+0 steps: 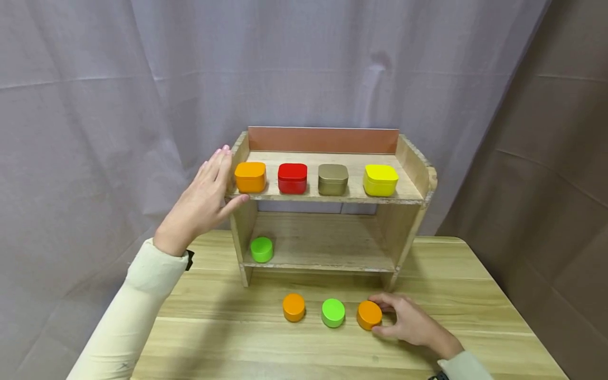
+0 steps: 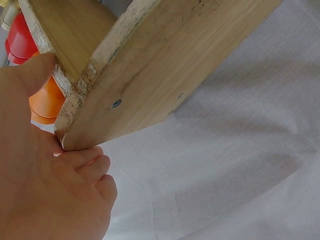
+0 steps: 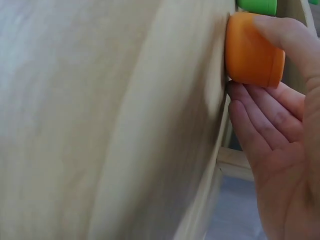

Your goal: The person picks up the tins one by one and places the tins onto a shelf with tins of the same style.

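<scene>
My left hand (image 1: pixel 197 208) rests against the left side of a small two-tier wooden shelf (image 1: pixel 328 240). Its fingers lie straight along the side panel, and the thumb touches the front edge of the upper tier. In the left wrist view, the panel's corner (image 2: pixel 75 120) sits between thumb and fingers. Low on the right, my right hand (image 1: pixel 412 323) pinches a round orange container (image 1: pixel 369 315) on the table, thumb on the near side and fingers on the far side. The right wrist view shows the thumb on this orange container (image 3: pixel 252 52), fingers along its other side.
On the upper tier stand square containers: orange (image 1: pixel 250 178), red (image 1: pixel 292 179), olive (image 1: pixel 333 180) and yellow (image 1: pixel 380 181). A round green container (image 1: pixel 262 249) is at the lower tier's left. Another orange (image 1: pixel 294 307) and green one (image 1: pixel 333 313) stand on the table (image 1: pixel 214 338). Grey curtains (image 1: pixel 190 63) hang behind.
</scene>
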